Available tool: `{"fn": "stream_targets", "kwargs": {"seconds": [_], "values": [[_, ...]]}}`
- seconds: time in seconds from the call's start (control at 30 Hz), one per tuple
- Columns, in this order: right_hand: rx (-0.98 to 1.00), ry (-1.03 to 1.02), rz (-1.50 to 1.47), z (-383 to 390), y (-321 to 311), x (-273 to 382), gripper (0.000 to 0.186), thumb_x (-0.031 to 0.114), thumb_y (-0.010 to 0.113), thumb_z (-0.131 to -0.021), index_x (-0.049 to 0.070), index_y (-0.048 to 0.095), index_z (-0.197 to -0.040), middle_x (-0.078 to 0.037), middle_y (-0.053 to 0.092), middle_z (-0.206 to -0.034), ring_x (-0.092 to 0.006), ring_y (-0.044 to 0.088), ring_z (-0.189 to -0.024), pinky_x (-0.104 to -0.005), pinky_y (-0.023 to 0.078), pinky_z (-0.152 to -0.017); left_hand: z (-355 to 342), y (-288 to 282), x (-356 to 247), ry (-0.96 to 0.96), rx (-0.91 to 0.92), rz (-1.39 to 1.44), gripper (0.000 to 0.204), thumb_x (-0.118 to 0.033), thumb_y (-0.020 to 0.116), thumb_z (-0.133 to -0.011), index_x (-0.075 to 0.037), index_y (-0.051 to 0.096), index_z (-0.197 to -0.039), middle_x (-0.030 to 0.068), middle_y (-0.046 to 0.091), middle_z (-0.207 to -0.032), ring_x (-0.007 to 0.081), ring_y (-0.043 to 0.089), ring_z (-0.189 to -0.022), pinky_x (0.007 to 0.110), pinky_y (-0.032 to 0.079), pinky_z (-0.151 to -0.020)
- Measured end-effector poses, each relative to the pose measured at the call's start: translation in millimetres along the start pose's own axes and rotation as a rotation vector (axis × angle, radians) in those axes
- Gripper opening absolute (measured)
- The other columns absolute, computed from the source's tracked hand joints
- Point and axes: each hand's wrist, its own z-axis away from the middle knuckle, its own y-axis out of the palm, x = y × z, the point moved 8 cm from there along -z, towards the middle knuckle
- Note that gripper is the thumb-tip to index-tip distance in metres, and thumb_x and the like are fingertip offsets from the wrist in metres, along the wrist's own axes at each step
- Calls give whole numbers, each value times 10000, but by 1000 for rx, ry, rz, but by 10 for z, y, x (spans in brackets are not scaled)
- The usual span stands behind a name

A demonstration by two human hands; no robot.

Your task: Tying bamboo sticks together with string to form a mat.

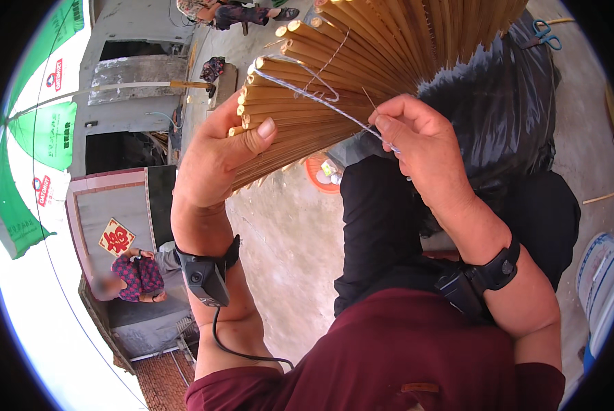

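Observation:
A fan of tan, dry plant stalks [348,75] spreads across the top, cut ends toward the left. My left hand [228,154] grips the stalks at the lower left edge, its thumb lying on top and its other fingers hidden behind. My right hand [416,140] is closed in a pinch in front of the stalks. A thin needle [370,100] sticks up from its fingertips. White-and-blue thread [307,94] runs taut from the upper cut ends to this hand, and a loose loop of it hangs over the stalks.
Black plastic sheeting [505,103] lies under the stalks at right, with blue-handled scissors [545,35] on it. An orange basin [321,175] stands on the concrete floor beyond my knee. White buckets [601,274] stand at far right. Two people [141,274] are in the background.

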Motion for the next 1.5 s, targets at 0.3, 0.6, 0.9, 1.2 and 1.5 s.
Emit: {"fn": "stream_targets", "kwargs": {"seconds": [0.3, 0.6, 0.9, 1.2, 1.5], "values": [[-54, -318, 154, -48, 79, 135, 85, 85, 664, -875, 2, 679, -864, -27, 628, -652, -110, 550, -567, -262, 448, -560, 38, 137, -17, 39, 83, 19, 525, -171, 663, -922, 27, 476, -1370, 75, 634, -1183, 139, 589, -1050, 277, 467, -889], [-75, -377, 437, 59, 98, 279, 144, 83, 650, -865, 27, 704, -986, -154, 695, -787, -212, 687, -659, -284, 514, -627, 75, 79, -25, 36, 46, -16, 559, -176, 679, -908, 26, 469, -1385, 78, 629, -1204, 143, 586, -1056, 281, 467, -894], [-46, -402, 457, 93, 117, 279, 183, 27, 615, -862, 10, 689, -1028, -156, 694, -773, -190, 681, -639, -282, 514, -596, 58, 78, -4, 23, 42, 11, 534, -165, 679, -907, 21, 487, -1368, 78, 634, -1184, 155, 594, -1053, 302, 470, -911], [-55, -443, 446, 90, 114, 242, 207, -20, 621, -864, 2, 695, -1056, -54, 640, -693, -35, 528, -621, -220, 445, -570, 84, 84, -7, 21, 4, -20, 517, -161, 673, -912, 16, 498, -1365, 80, 639, -1163, 158, 597, -1038, 300, 475, -890], [-59, -484, 469, 118, 123, 261, 207, -19, 620, -863, 2, 689, -1057, -51, 627, -681, -39, 522, -612, -224, 442, -566, 93, 44, 12, 18, -14, -12, 521, -156, 683, -903, 9, 505, -1365, 83, 647, -1152, 168, 610, -1029, 305, 483, -891]]}}
